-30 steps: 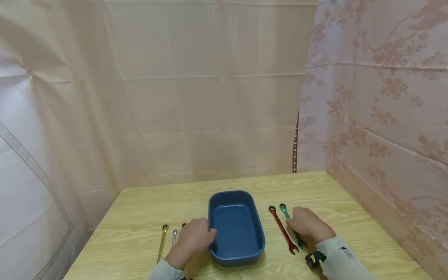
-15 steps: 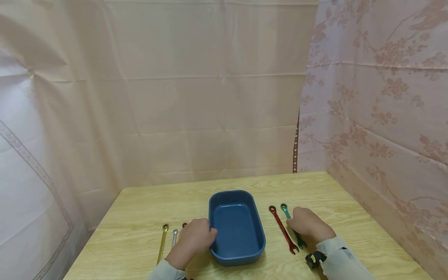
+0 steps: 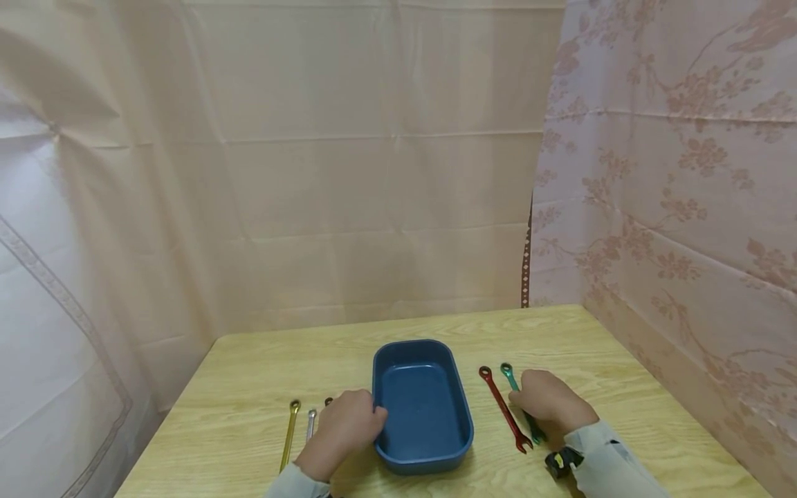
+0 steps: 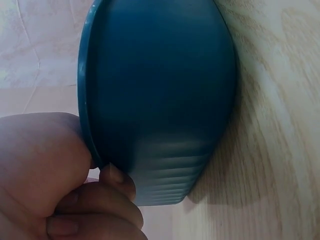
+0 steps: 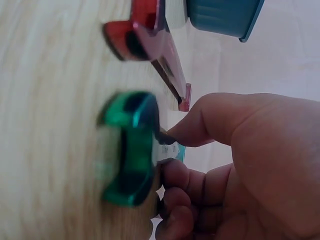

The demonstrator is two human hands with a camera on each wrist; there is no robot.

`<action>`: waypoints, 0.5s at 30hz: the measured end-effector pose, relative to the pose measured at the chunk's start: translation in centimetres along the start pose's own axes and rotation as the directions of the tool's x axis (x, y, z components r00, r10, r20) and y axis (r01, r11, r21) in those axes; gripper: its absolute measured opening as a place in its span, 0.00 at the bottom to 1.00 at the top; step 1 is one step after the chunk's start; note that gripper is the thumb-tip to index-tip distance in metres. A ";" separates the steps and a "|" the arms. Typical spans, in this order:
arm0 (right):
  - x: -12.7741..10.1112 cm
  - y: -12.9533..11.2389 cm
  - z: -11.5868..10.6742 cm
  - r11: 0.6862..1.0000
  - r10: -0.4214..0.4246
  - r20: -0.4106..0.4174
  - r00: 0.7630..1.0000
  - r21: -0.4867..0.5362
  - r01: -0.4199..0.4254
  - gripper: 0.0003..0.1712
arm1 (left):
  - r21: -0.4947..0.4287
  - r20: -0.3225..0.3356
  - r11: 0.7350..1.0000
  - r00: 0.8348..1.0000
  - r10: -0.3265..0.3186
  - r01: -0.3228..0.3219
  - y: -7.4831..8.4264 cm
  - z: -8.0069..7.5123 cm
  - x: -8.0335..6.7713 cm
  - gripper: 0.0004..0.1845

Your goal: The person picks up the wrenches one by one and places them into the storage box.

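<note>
- Wrench of green colour (image 3: 510, 378) was to the right of the blue box (image 3: 420, 408), its ring end pointing away from the person. Whether it rested fully on the table (image 3: 261, 360) or was slightly raised, I could not tell.
- Right hand (image 3: 549, 399) pinched the shaft between thumb and forefinger, the other fingers being curled. So the grip on this one piece was done; carrying it away was, in my judgement, not yet done.
- Box stood upright on the table, and no wrench lay inside it.
- Left hand (image 3: 349, 420) was closed upon the left rim, with the thumb at the inner side and the fingers outside, so the box was already well held.
- Red wrench (image 3: 505, 409) lay just beside the green one, on the side towards the box, untouched.
- At the left lay a gold wrench (image 3: 290, 432), a silver wrench (image 3: 310, 423) and a dark ring end (image 3: 328, 401), mostly hidden by the hand.
- All these pieces remained outside the box, therefore I judged the work to be at an early stage.
</note>
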State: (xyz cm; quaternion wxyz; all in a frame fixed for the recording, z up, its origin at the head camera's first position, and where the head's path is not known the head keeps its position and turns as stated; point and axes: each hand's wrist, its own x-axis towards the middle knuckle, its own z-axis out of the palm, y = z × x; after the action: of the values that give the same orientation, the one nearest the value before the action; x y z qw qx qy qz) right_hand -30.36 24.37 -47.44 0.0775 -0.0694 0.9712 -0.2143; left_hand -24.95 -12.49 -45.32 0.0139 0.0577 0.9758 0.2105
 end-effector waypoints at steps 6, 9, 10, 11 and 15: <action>0.0 0.1 0.1 1.000 0.010 -0.012 1.000 0.000 -0.010 0.18 | -0.001 -0.017 1.000 1.000 0.017 -0.017 -0.1 0.2 -0.1 0.17; 0.0 0.1 0.1 1.000 0.019 -0.014 1.000 -0.007 -0.019 0.20 | 0.004 -0.016 1.000 1.000 0.017 -0.017 -0.1 0.2 -0.1 0.17; 0.0 0.1 0.1 1.000 0.018 -0.014 1.000 -0.005 -0.018 0.20 | 0.002 -0.016 1.000 1.000 0.017 -0.017 -0.1 0.2 -0.1 0.17; 0.0 0.1 0.1 1.000 0.022 -0.011 1.000 0.001 -0.022 0.20 | 0.003 -0.013 1.000 1.000 0.015 -0.015 -0.1 0.2 -0.1 0.17; 0.0 0.2 0.0 0.999 0.023 -0.002 1.000 0.028 -0.023 0.21 | 0.001 -0.004 1.000 1.000 0.011 -0.011 -0.1 0.2 -0.1 0.18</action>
State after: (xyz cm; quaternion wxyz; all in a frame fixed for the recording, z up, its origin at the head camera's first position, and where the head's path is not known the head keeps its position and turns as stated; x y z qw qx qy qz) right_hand -30.40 24.49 -47.56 0.0800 -0.0570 0.9689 -0.2269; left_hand -24.86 -12.56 -45.51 0.0108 0.0627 0.9756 0.2102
